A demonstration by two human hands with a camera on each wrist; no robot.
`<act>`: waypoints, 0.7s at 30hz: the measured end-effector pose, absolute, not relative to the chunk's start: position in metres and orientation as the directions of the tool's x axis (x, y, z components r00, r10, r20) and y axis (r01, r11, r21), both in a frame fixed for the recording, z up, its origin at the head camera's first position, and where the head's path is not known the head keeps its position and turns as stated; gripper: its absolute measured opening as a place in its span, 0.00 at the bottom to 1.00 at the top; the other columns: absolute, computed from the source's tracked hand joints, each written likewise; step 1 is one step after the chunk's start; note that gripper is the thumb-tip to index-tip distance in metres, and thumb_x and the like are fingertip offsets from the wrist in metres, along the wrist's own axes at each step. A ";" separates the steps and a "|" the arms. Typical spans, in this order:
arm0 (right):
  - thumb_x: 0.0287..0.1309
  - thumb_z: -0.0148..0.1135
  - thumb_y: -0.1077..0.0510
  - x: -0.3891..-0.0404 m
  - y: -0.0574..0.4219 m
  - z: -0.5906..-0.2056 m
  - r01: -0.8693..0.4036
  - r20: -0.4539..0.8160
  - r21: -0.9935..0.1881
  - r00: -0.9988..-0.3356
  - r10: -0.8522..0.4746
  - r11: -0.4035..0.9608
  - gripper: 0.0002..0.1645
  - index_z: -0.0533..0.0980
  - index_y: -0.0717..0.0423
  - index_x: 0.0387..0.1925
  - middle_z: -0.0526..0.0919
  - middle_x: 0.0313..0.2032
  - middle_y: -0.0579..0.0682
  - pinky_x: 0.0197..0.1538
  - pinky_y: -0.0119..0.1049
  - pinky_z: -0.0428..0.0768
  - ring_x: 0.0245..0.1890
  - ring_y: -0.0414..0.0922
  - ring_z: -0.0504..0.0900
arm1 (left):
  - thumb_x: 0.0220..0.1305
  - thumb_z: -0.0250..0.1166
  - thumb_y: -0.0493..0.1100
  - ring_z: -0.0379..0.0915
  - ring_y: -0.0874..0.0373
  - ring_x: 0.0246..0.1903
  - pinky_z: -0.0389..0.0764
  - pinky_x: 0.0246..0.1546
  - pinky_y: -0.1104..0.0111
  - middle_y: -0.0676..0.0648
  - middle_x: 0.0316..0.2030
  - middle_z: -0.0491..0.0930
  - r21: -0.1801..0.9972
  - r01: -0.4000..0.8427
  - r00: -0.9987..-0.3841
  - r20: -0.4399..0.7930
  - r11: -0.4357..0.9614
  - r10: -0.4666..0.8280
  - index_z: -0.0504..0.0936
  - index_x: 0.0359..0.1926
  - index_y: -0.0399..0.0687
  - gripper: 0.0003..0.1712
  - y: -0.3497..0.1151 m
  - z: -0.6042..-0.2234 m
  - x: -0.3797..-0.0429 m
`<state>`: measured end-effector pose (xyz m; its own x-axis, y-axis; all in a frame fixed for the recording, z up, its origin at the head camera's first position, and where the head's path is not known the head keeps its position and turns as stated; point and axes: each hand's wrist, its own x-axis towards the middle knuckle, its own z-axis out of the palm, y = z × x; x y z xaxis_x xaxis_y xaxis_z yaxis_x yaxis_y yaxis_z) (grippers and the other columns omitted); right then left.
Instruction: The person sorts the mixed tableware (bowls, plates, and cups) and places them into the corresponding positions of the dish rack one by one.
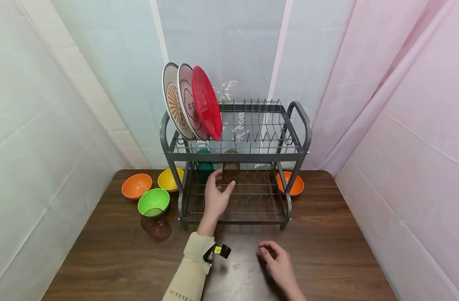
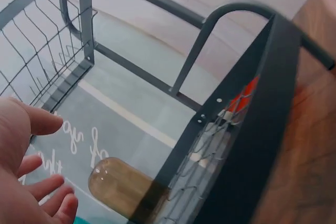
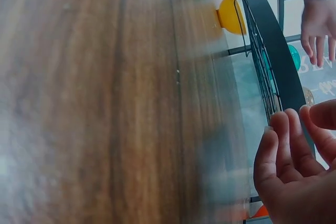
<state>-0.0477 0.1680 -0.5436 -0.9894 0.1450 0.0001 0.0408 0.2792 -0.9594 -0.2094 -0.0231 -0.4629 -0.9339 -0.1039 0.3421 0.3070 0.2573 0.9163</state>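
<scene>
Two drinking glasses, one teal glass (image 1: 205, 167) and one brown glass (image 1: 232, 167), are located at the rear of the lower tier of the two-tier dish rack (image 1: 233, 157). I have the left hand (image 1: 216, 199) at the lower tier, near both glasses; its fingers are relaxed and spread, grasping nothing. In the left wrist view, I see these fingers apart from the brown glass. I have the right hand (image 1: 277, 262) above the wooden table (image 1: 335, 251), forward of the rack; its fingers are loosely bent and hold nothing.

Upper tier, left end: three plates on edge. From left, I identify a sunburst plate (image 1: 171, 98), a pink-patterned plate (image 1: 186, 94) and a red plate (image 1: 207, 102).

Table, left of rack: orange bowl (image 1: 136, 186), yellow bowl (image 1: 167, 180) and green bowl (image 1: 153, 199). A transparent brownish tumbler (image 1: 158, 228) is at the near side of the green bowl.

Table, right: a second orange bowl (image 1: 297, 187), partly hidden by the rack's frame.
</scene>
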 end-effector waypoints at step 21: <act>0.68 0.53 0.65 -0.051 0.166 -0.537 0.206 -0.231 -0.962 -0.964 0.129 -0.179 0.17 0.72 0.76 0.52 0.82 0.43 0.65 0.41 0.36 0.82 0.38 0.48 0.83 | 0.69 0.63 0.34 0.78 0.53 0.28 0.76 0.30 0.70 0.42 0.30 0.84 0.940 0.303 -0.949 0.313 0.156 -0.044 0.77 0.49 0.39 0.10 -0.087 -0.468 -0.130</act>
